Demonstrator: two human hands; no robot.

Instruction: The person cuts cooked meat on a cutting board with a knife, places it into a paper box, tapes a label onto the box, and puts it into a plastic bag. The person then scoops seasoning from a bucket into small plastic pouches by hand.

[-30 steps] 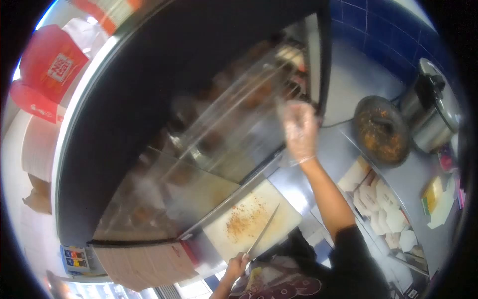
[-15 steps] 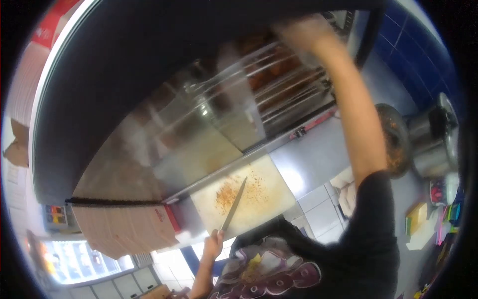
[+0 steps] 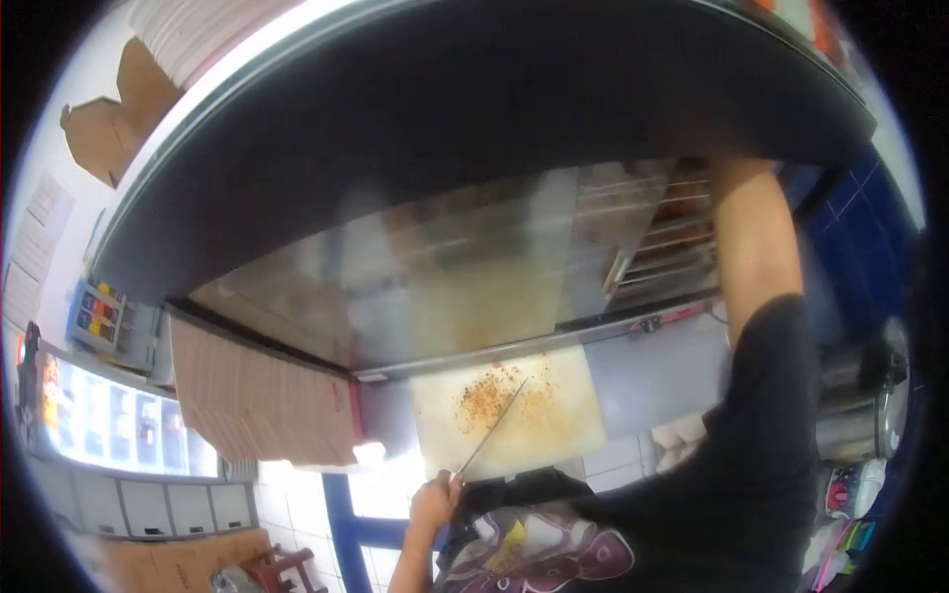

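Strong fisheye bowing at edges, black corners. Left display case (image 3: 124, 420) and floor (image 3: 292, 484) blown out; cabinet glass (image 3: 465, 267) blurred by reflections.

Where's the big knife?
In the head view, the knife is just below the middle, in the left hand, its blade slanting over the pale, crumb-strewn cutting board.

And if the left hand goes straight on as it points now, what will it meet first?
Probably the near edge of the cutting board, over which its knife extends. Height is hard to judge from this one view, so the left hand may instead pass above it.
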